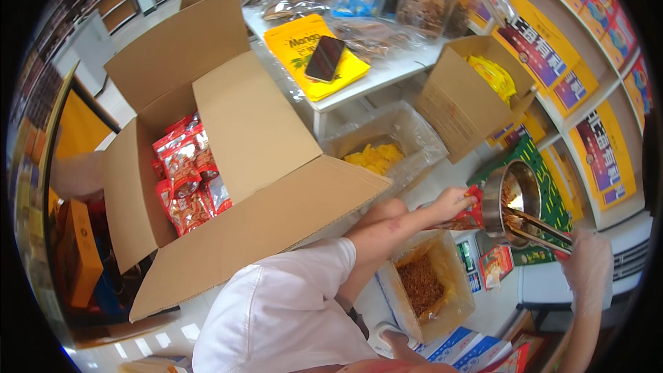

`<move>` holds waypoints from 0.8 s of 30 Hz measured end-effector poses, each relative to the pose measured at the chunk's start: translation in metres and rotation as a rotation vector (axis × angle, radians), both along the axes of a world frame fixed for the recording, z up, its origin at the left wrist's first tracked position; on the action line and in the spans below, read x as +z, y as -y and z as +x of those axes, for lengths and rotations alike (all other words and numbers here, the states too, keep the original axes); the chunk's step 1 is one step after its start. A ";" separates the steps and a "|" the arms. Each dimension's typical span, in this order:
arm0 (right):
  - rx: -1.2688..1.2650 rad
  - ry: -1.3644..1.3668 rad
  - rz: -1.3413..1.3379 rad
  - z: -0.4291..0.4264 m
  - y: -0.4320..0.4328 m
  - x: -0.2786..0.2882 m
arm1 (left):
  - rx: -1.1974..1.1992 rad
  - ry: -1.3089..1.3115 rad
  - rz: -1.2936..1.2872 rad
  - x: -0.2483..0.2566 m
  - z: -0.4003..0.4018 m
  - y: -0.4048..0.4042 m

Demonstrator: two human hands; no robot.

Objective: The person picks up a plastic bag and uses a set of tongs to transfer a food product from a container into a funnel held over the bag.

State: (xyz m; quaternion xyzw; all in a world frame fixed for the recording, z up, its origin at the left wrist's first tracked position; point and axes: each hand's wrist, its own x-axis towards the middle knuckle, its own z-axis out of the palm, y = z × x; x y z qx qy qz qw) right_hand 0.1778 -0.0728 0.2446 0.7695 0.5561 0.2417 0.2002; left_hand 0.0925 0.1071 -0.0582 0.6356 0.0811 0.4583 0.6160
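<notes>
My left hand (pixel 451 203) grips the top edge of a red snack pouch (pixel 470 212), held beside the rim of a stainless steel pot (pixel 524 186). Shredded brown food (pixel 510 194) lies in the pot. A thin clear glove covers my right hand (pixel 585 256), which is closed around the handle end of metal tongs (pixel 544 229); their tips reach into the pot among the food. Below the pouch stands a plastic-lined carton (pixel 458 290) of similar shredded brown food (pixel 420 282). A digital scale (pixel 469 259) is partly visible beside it, near another red pouch (pixel 496 264).
A large open cardboard box (pixel 259 119) holds filled red pouches (pixel 181 166) at the left. Beyond it, a white table (pixel 386 80) bears yellow mango bags (pixel 300 46), a phone (pixel 325 58) and jars. A lined bin (pixel 414 129) holds yellow pieces. Shelves (pixel 564 119) line the right side.
</notes>
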 end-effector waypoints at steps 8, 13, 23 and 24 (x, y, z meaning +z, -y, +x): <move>0.056 0.058 -0.080 0.012 -0.002 -0.017 | 0.064 -0.035 0.050 0.003 0.003 0.007; 0.094 0.287 -0.061 0.012 -0.007 -0.003 | 0.071 -0.020 0.021 0.014 -0.008 0.008; 0.208 0.171 -0.013 0.001 -0.005 0.024 | 0.154 -0.031 -0.184 0.019 -0.031 0.004; 0.237 0.194 0.001 0.001 -0.009 0.024 | 0.134 0.016 -0.196 0.003 -0.024 -0.004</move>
